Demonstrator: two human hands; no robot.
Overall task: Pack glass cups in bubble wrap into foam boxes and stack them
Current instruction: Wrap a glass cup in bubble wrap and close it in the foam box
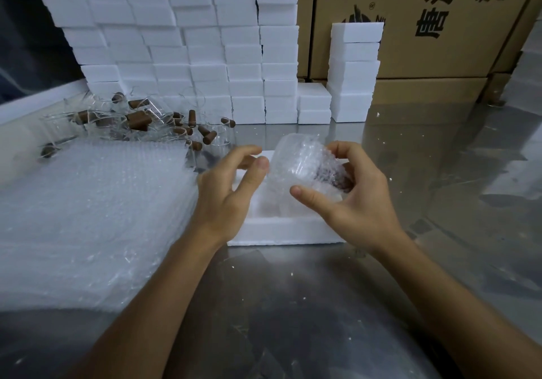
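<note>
A glass cup wrapped in bubble wrap (302, 161) hangs just above an open white foam box (278, 232) in the middle of the metal table. My right hand (349, 199) grips the bundle from the right, thumb under it; a brown handle shows through the wrap near my fingers. My left hand (231, 191) touches the bundle's left side with thumb and fingertips, fingers spread. To the left lies a pile of bubble wrap sheets (93, 211). Behind it sits a heap of bare glass cups with brown handles (140, 123).
A wall of stacked white foam boxes (181, 41) fills the back left, with a shorter stack (353, 70) to its right. Brown cardboard cartons (425, 26) stand behind. The table (293, 305) is reflective metal, flecked with foam crumbs.
</note>
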